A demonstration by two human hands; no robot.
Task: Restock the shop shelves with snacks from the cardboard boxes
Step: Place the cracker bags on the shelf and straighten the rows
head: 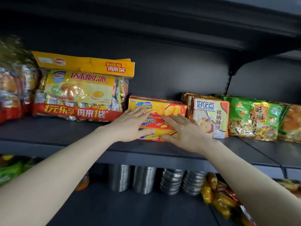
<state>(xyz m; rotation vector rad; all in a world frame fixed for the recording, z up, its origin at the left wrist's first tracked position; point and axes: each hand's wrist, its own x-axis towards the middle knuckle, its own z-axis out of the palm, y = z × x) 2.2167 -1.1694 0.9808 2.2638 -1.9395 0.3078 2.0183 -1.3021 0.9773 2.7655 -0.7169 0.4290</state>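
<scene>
Yellow and red cheese biscuit boxes stand in a small group at the middle of the dark shelf. My left hand lies flat against the front boxes, fingers straight, from the left. My right hand presses the same boxes from the right with fingers spread. Neither hand curls round a box. No cardboard box is in view.
A big yellow pie multipack stands left of the boxes. Walnut biscuit packs and green snack bags fill the right. Blurred bags sit far left. Below are stacked metal tins and yellow packets.
</scene>
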